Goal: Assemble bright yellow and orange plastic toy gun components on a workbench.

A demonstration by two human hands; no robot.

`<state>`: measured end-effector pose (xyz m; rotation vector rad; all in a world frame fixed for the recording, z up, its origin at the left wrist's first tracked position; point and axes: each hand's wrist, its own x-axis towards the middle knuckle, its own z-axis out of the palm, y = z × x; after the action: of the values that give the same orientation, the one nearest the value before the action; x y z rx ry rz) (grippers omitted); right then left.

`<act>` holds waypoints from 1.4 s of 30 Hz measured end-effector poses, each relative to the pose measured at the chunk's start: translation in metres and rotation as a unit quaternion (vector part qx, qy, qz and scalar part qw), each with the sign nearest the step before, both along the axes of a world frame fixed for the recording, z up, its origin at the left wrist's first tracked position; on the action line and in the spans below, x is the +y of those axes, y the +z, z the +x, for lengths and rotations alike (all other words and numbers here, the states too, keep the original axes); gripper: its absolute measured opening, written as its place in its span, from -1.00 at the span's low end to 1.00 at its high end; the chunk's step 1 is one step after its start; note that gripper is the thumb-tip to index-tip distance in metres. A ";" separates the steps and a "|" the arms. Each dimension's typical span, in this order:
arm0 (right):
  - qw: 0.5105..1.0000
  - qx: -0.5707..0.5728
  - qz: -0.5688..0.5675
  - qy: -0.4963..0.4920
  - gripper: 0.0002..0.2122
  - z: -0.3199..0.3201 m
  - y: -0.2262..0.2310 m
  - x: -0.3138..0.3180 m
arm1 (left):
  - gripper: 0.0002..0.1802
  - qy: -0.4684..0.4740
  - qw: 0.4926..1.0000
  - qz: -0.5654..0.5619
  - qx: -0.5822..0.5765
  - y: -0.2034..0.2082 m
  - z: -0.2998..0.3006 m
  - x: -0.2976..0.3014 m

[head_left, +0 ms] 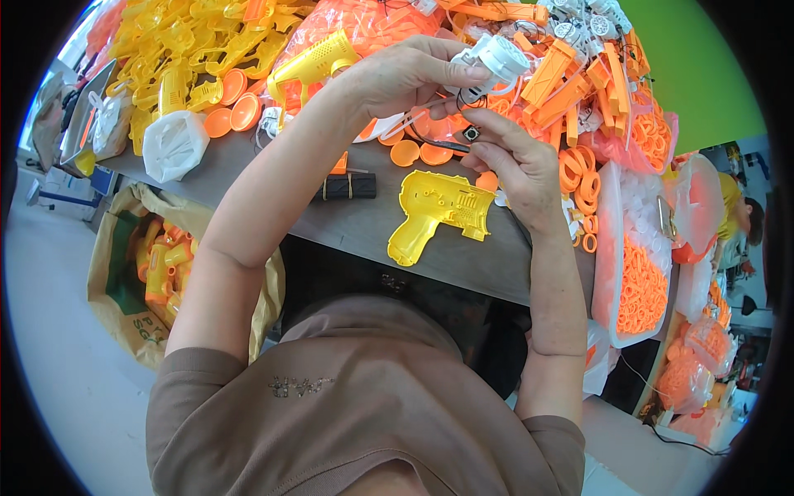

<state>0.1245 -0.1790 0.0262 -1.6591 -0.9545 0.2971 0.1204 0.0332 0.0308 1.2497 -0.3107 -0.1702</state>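
In my left hand (405, 76), closed and raised over the table, is a round white motor unit (501, 58) with thin wires hanging from it. My right hand (519, 169), just below and to its right, pinches a small square black switch (471, 133) on dark wires between thumb and fingers. Below both hands a yellow hair-dryer-shaped half shell (423, 212) lies on the grey table, its hollow inside with small posts facing up. A black bundle (347, 186) tied with a band rests left of the shell.
Yellow shells (215, 41) heap at the back left, near orange round caps (246, 112). Orange parts and white motor units (579, 62) pile at the back right. A plastic bin (608, 248) of orange rings stands right; a bag (124, 256) of orange-yellow pieces stands left.
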 end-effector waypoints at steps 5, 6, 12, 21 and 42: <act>0.976 -0.207 -0.064 -0.035 -0.72 -0.001 -0.002 -0.005 | -0.62 0.001 1.000 0.017 -0.006 -0.004 -0.006 -0.008; 0.940 -0.328 -0.089 -0.044 -0.70 -0.001 -0.002 -0.006 | -0.60 -0.011 1.000 0.016 -0.017 -0.005 -0.008 -0.008; 0.849 -0.522 -0.064 -0.054 -0.63 0.004 -0.003 -0.011 | -0.58 -0.005 1.000 -0.025 -0.012 -0.009 -0.014 -0.009; 0.893 -0.441 -0.090 -0.014 -0.72 0.013 0.021 -0.002 | -0.61 0.010 0.999 0.018 -0.026 -0.011 -0.015 -0.007; 0.878 -0.401 -0.262 -0.022 -0.74 -0.023 -0.057 -0.043 | -0.62 0.061 0.978 0.187 -0.074 -0.100 -0.054 -0.054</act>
<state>0.1014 -0.2222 -0.0306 -2.3754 -1.5335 -0.2233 0.0665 -0.0206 -0.0692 1.6549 -0.3395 -0.0292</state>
